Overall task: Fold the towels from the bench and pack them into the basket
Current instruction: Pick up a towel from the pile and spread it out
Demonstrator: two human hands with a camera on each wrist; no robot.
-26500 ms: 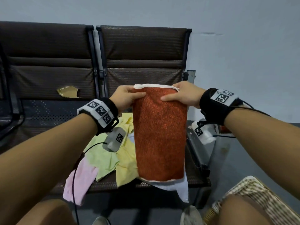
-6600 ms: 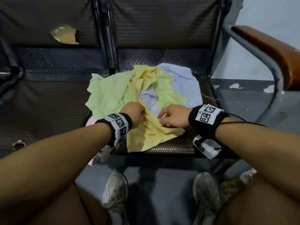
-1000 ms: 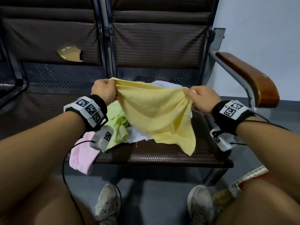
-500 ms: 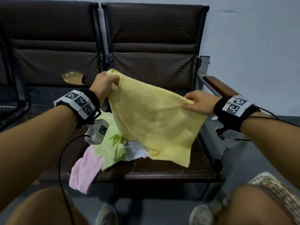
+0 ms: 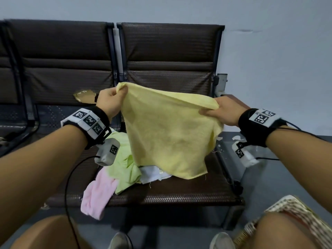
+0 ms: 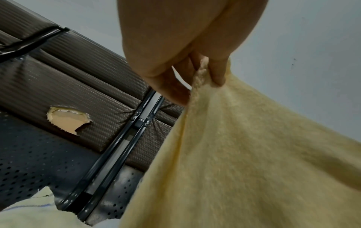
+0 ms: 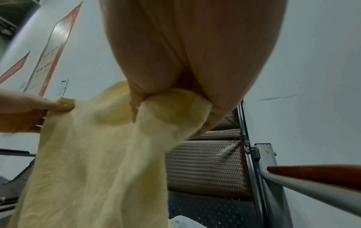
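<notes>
A yellow towel [image 5: 170, 133] hangs spread in the air above the bench seat [image 5: 179, 191]. My left hand [image 5: 112, 99] pinches its upper left corner between thumb and fingers [image 6: 216, 72]. My right hand [image 5: 221, 110] grips the upper right corner, bunched in the fist [image 7: 175, 104]. The towel's lower edge drapes down to the pile on the seat: a light green towel [image 5: 124, 164], a pink towel [image 5: 98, 193] hanging over the front edge, and a white cloth [image 5: 152, 174]. The woven basket [image 5: 294, 218] shows at the lower right, behind my right knee.
The dark bench has a torn patch [image 5: 84, 96] in the left seat's backrest. A wooden armrest [image 7: 312, 172] on a grey metal post [image 5: 221, 85] stands at the bench's right end. My feet [image 5: 120, 241] rest on the grey floor below.
Both hands have lifted the yellow towel a little higher and drawn its top edge more level. My view has tipped up slightly, showing more of the wall.
</notes>
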